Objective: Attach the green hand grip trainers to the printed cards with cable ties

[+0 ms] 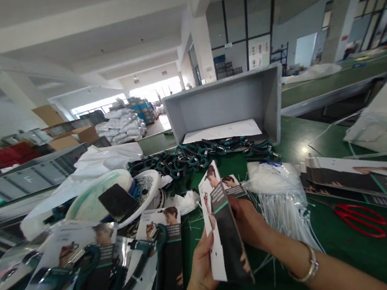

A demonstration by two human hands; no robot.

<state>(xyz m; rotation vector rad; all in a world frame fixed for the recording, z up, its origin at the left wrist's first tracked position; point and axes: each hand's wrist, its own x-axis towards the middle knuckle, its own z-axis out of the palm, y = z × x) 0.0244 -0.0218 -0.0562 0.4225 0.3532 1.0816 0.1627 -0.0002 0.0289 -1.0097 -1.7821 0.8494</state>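
A printed cardboard card [222,235], white and black with a teal stripe, stands upright and tilted in my left hand [202,261], which is closed on its lower left edge. My right hand [250,222] is curled at the card's right side, its fingertips hidden behind it. Just beyond them shows the top of another printed card [231,181]. White cable ties [281,214] spill from a plastic bag right of my right hand. On the left, dark green curved tools with metal parts [157,253] lie on similar cards.
A grey crate [223,103] lies on its side at the back, with a heap of green tools [195,156] before it. Red-handled scissors [359,218] and stacked cards [367,180] are at right. White round containers [97,199] and a dark flat rectangular object [118,202] stand left.
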